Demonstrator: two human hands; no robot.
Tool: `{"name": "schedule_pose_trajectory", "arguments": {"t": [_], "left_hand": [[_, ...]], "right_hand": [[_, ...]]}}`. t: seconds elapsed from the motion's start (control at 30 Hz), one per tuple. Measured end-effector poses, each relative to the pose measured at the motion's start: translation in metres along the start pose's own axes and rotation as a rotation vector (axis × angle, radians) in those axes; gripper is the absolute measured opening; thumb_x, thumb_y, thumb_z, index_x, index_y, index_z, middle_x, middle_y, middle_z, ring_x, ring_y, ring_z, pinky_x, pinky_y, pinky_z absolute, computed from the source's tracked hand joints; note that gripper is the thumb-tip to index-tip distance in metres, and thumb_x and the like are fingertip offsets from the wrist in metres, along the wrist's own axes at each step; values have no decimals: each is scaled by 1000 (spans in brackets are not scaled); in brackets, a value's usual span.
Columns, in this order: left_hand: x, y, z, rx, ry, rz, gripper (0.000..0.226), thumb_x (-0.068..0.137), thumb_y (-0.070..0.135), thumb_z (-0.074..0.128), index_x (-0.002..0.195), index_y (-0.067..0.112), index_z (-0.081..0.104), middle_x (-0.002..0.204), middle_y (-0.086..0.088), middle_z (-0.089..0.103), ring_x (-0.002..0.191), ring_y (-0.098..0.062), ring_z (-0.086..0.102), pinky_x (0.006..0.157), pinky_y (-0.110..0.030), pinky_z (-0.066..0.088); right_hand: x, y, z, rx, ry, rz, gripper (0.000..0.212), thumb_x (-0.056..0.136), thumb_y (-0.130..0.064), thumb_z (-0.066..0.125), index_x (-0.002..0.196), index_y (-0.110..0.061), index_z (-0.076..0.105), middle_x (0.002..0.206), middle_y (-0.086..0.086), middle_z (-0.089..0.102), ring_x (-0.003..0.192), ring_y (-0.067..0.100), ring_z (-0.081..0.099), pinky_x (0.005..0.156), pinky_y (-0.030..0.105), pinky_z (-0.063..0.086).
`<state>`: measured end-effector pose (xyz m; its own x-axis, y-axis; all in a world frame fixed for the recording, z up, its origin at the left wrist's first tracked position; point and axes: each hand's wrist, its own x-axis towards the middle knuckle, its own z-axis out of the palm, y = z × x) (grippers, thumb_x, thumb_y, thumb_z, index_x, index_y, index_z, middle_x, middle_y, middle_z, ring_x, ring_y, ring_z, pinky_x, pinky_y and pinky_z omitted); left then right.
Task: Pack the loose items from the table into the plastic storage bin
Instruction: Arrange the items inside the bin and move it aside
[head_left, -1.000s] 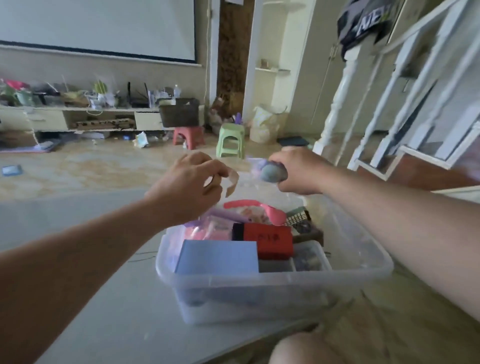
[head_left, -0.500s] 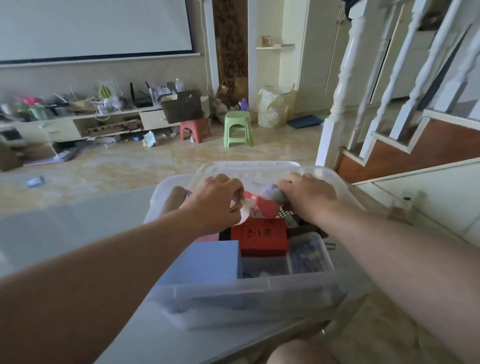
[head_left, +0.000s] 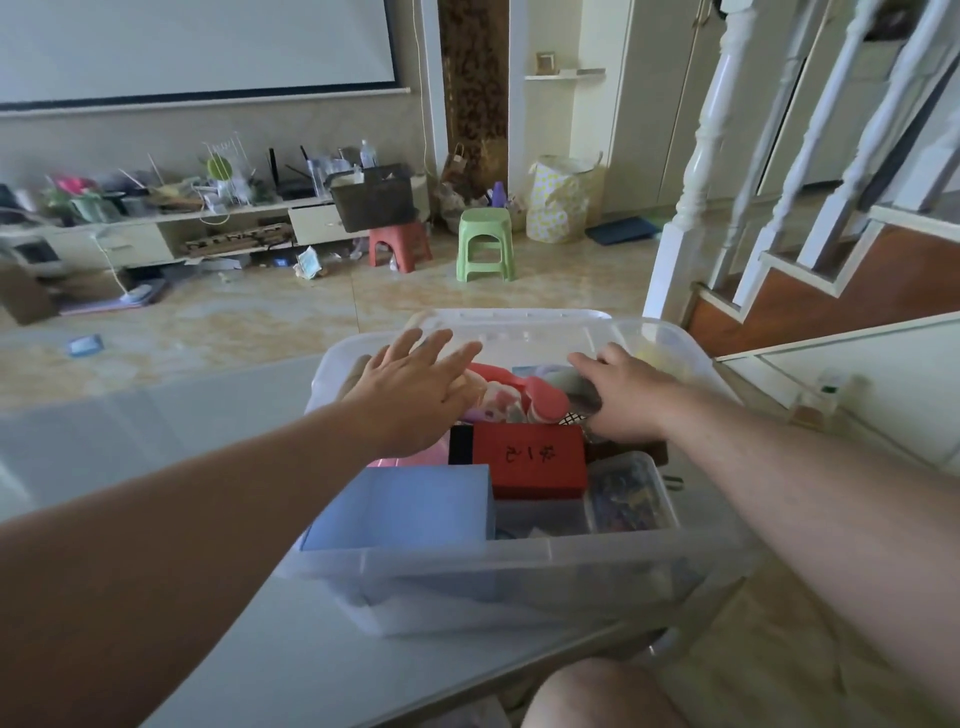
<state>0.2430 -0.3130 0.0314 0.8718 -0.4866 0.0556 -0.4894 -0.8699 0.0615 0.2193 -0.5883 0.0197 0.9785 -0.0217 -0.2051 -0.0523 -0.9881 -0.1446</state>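
Note:
A clear plastic storage bin (head_left: 519, 553) stands on the grey table, filled with things. Inside lie a pale blue box (head_left: 410, 506), a red box with black writing (head_left: 530, 457), a pink-red plastic piece (head_left: 543, 397) and a small clear case of coloured bits (head_left: 631, 493). My left hand (head_left: 410, 389) hovers flat over the bin's back left, fingers spread, holding nothing. My right hand (head_left: 628, 397) is down in the back right of the bin, thumb and fingers around a grey rounded item (head_left: 566, 378) that rests among the contents.
The bin's clear lid (head_left: 509, 322) lies just behind it. Bare grey tabletop (head_left: 156, 519) stretches left of the bin. A white stair railing (head_left: 696, 171) rises at the right. Green (head_left: 485, 244) and red (head_left: 400, 247) stools stand on the floor beyond. My knee (head_left: 597, 696) shows below the table edge.
Both hands came down from above the bin into it, carrying the grey item. My left hand went from a pinch to open, spread fingers.

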Motion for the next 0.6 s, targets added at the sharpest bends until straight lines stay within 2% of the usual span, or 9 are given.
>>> {"name": "schedule_pose_trajectory", "arguments": {"t": [0.07, 0.1, 0.13, 0.2, 0.23, 0.3, 0.4, 0.5, 0.6], "left_hand": [[-8, -7, -7, 22, 42, 35, 61, 104, 60, 28, 161, 46, 13, 172, 7, 8, 159, -23, -2, 127, -49, 8], [-13, -13, -10, 48, 63, 44, 61, 104, 60, 31, 161, 46, 14, 172, 7, 10, 159, -25, -1, 126, -48, 8], [-20, -19, -14, 69, 86, 46, 63, 103, 62, 33, 161, 46, 16, 172, 7, 12, 159, -26, 1, 126, -48, 8], [-35, -37, -20, 88, 110, 30, 66, 100, 67, 31, 161, 45, 19, 172, 4, 16, 159, -28, 5, 126, -50, 8], [-44, -48, -23, 81, 120, 8, 67, 99, 68, 29, 161, 43, 21, 171, 3, 18, 159, -29, 7, 127, -51, 8], [-65, -74, -28, 52, 150, -63, 67, 98, 65, 32, 161, 43, 25, 170, 2, 23, 158, -29, 11, 127, -49, 10], [-98, -115, -31, 19, 163, -175, 66, 100, 58, 45, 161, 42, 24, 170, 2, 24, 158, -30, 12, 127, -47, 13], [-130, -148, -23, -4, 154, -241, 72, 98, 57, 53, 161, 41, 24, 169, 2, 27, 157, -30, 15, 126, -46, 16], [-152, -171, -2, -76, 120, -282, 73, 93, 53, 58, 159, 41, 28, 166, 3, 30, 155, -28, 18, 125, -47, 21]], "right_hand": [[-7, -2, -8, 10, -33, -2, 66, 72, -33, 58, 136, -37, 40, 135, 1, 43, 116, 30, 54, 93, 47, 53], [-11, -5, -13, -8, -44, 1, 51, 74, -31, 58, 122, -36, 45, 130, 3, 48, 111, 29, 56, 90, 47, 53], [-14, -8, -18, -38, -37, 7, 43, 77, -29, 59, 117, -35, 47, 128, 5, 52, 110, 30, 56, 90, 47, 53], [-20, -20, -29, -92, 26, 8, 56, 79, -32, 57, 135, -35, 50, 143, 5, 50, 124, 31, 54, 99, 47, 51], [-24, -31, -34, -100, 73, -7, 67, 80, -33, 56, 146, -36, 47, 154, 4, 44, 134, 31, 48, 105, 47, 48], [-30, -61, -45, -64, 130, -67, 78, 79, -35, 58, 156, -35, 41, 163, 0, 34, 145, 28, 39, 112, 47, 43], [-33, -117, -56, -63, 174, -206, 73, 84, -30, 60, 155, -36, 43, 160, -4, 37, 142, 25, 39, 111, 44, 43], [-36, -181, -57, -65, 221, -342, 67, 81, -47, 56, 147, -36, 52, 149, -3, 45, 136, 26, 45, 108, 40, 44], [-27, -235, -51, -114, 236, -434, 59, 86, -30, 60, 144, -36, 55, 146, -4, 46, 135, 25, 45, 107, 37, 43]]}}
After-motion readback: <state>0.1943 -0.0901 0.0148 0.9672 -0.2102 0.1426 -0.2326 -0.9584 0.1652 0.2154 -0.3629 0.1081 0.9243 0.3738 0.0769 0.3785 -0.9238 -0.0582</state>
